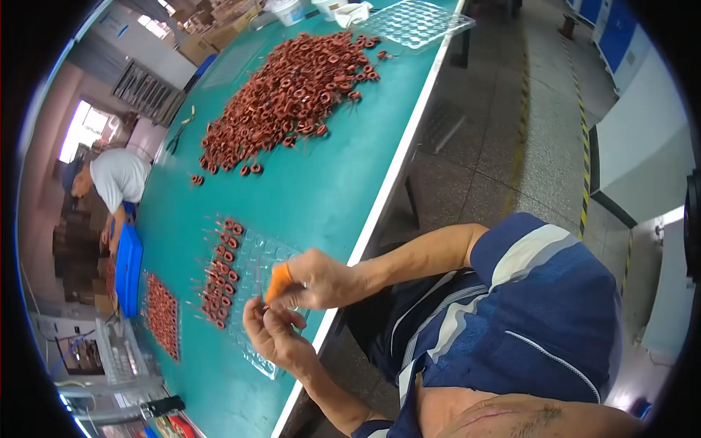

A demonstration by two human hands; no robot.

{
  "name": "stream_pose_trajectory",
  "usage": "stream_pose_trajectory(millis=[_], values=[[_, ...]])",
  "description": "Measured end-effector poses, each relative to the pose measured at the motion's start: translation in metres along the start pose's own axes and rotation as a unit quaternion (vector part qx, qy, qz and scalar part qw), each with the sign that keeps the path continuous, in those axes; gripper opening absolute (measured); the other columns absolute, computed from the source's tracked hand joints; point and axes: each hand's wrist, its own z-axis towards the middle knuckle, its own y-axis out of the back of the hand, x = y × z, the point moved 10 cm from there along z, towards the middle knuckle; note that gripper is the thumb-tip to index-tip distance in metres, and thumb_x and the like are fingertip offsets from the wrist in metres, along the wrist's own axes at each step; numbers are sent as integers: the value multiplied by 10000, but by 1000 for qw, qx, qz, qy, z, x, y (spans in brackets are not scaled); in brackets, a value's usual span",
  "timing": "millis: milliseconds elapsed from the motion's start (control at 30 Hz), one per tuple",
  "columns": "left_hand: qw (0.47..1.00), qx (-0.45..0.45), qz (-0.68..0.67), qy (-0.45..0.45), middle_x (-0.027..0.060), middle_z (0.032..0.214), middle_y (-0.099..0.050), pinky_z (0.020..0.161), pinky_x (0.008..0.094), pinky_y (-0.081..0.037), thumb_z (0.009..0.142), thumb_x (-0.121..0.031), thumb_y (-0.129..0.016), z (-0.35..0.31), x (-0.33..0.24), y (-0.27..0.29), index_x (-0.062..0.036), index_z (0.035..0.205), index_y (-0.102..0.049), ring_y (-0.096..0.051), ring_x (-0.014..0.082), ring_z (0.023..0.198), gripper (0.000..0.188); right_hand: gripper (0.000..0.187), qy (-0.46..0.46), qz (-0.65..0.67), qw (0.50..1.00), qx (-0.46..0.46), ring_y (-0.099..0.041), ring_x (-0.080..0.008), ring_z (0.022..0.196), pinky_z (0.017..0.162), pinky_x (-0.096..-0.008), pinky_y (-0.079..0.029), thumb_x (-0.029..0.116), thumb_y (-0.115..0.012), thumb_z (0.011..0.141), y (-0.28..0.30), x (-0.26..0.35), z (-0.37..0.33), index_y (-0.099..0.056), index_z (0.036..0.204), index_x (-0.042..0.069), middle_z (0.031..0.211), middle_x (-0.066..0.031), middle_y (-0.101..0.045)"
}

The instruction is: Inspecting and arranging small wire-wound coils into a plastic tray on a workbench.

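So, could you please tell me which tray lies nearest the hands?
The partly filled tray, beneath the hands; the packed tray and far tray sit farther off.

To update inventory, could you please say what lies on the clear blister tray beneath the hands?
Red toroidal coils line its left side; some visible pockets look empty. Whatever lies behind the hands is hidden.

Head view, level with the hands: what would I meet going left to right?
Blue bin → packed batch of red coils → looser rows of red coils → right hand → striped navy sleeve.
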Motion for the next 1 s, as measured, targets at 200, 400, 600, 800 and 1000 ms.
stream_pose_trajectory(millis=[200,400,600,800,1000], values=[[997,-21,69,-8,107,918,-573,536,226,-433,971,-118,-475,2,-3,-7,40,1206,-466,-524,111,613,283,130,-141,162,976,-24,-614,-107,680,586,-227,-503,58,-638,893,6,-32,-12,-636,1006,-6,852,-67,-676],[992,13,126,-15,14,770,-518,534,221,-424,975,-115,-504,-1,-13,19,19,1198,-484,-506,78,609,260,249,-106,23,994,-1,-625,-91,673,582,-215,-510,147,-669,894,-19,-22,-3,-630,1038,-51,796,-77,-685],[968,52,241,-44,34,704,-545,516,254,-423,973,-159,-536,-3,-10,16,-24,1206,-488,-524,98,585,273,234,-153,12,987,40,-586,-92,580,504,-216,-479,137,-643,907,-25,-27,13,-609,1026,-61,715,-70,-641],[977,17,203,-56,26,771,-535,600,237,-438,984,-146,-505,-8,-15,26,10,1238,-436,-515,93,646,306,284,-133,58,989,6,-566,-84,587,518,-205,-463,157,-679,873,-15,-26,19,-592,1057,-41,751,-55,-618],[995,80,57,19,46,795,-539,608,248,-462,973,-126,-488,-3,1,22,10,1318,-389,-544,112,666,383,498,-251,105,962,0,-574,-86,727,595,-183,-436,219,-700,867,-17,-70,-10,-496,1261,-8,913,-36,-585]])
